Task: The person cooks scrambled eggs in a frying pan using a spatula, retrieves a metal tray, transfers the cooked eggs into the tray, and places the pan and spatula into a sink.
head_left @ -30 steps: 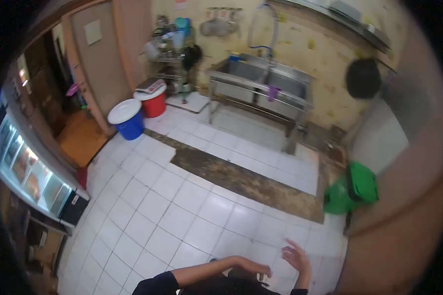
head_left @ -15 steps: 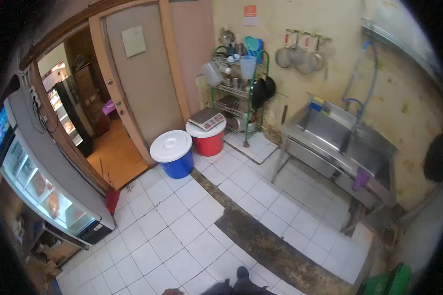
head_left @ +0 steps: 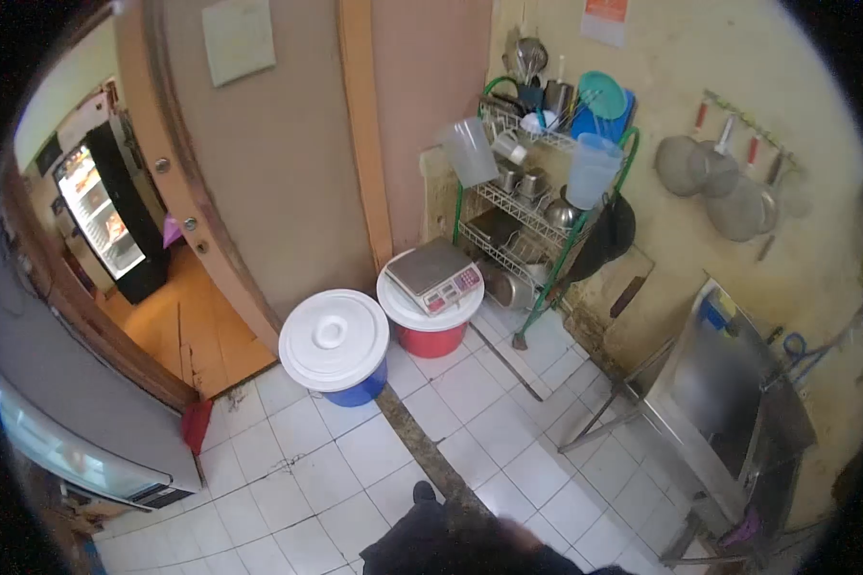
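Observation:
My right hand point(head_left: 518, 535) shows at the bottom of the head view, beside my dark-clothed leg point(head_left: 408, 537). It is blurred, its fingers cannot be made out, and I see nothing held in it. My left hand is out of view. In front of me on the tiles stand a blue bucket point(head_left: 360, 385) with a white lid point(head_left: 331, 359) and a red bucket point(head_left: 431, 342). A digital scale point(head_left: 436, 273) rests on the red bucket's white lid. Neither bucket is touched by a hand.
A green-framed wire rack point(head_left: 537, 225) holds jugs, cups and pans. Strainers point(head_left: 729, 182) hang on the wall. The steel sink point(head_left: 705, 412) stands right, a glass-front fridge point(head_left: 77, 450) left. A doorway point(head_left: 177, 326) opens beside the sliding door point(head_left: 278, 163).
My view has moved forward, so the buckets, rack and sink appear closer. A hand at the bottom left has left the view, and my right hand has come in at the bottom.

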